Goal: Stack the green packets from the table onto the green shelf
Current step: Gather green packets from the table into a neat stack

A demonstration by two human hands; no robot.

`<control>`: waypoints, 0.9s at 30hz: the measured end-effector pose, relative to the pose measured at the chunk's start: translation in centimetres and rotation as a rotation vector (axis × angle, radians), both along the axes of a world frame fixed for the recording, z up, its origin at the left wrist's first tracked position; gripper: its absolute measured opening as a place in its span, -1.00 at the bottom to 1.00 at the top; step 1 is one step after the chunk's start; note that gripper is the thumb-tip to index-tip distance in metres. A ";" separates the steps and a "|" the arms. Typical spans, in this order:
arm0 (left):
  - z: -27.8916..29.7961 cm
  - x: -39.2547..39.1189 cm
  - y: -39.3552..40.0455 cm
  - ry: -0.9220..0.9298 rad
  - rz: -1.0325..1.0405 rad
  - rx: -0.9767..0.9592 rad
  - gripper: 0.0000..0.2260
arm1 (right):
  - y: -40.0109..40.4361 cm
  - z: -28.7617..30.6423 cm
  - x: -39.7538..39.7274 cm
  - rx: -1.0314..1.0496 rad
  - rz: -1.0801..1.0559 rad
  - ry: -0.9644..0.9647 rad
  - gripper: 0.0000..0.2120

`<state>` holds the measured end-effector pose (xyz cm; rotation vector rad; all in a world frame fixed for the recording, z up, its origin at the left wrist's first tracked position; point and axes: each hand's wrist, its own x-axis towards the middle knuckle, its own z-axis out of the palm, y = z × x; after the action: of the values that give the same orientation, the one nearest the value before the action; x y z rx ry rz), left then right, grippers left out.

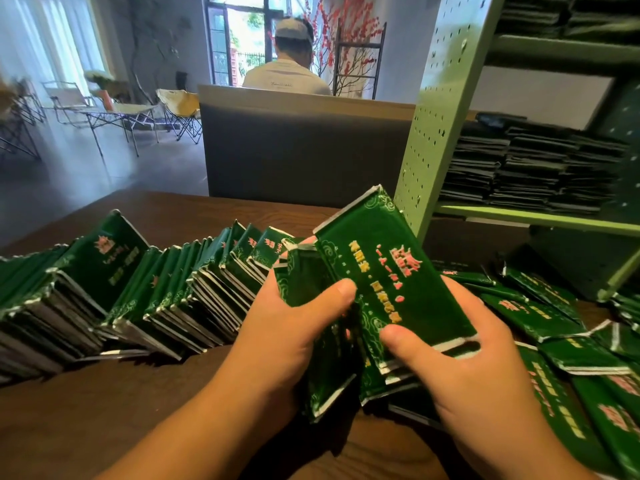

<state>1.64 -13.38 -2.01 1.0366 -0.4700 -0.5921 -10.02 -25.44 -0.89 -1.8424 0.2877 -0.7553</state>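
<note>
A bundle of green packets with gold and pink print is held above the brown table. My left hand grips its left side, thumb on top. My right hand holds the right side, thumb pressing the top packet. A long leaning row of green packets runs along the table to the left. Loose green packets lie scattered at the right. The green shelf stands at the right, and stacked packets fill its middle level.
A grey partition stands behind the table. Beyond it a person in a white shirt sits facing away. Folding chairs stand at the far left. More packets sit on the upper shelf level.
</note>
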 end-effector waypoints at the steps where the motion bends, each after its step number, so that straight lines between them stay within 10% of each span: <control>1: 0.1 0.0 0.0 -0.018 0.018 0.006 -0.54 | 0.0 0.0 0.0 -0.016 0.009 -0.001 -0.43; 19: 1.2 -0.4 0.5 -0.221 0.111 0.064 -0.80 | -0.5 0.3 0.0 0.025 0.127 0.081 -0.40; 27: 1.3 0.5 0.6 0.192 -0.012 -0.043 -0.63 | -1.3 -0.1 0.3 -0.059 0.055 0.123 -0.50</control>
<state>2.12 -12.76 -0.68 0.9266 -0.3189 -0.6821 -9.67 -26.74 -0.97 -1.9489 0.2952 -0.6195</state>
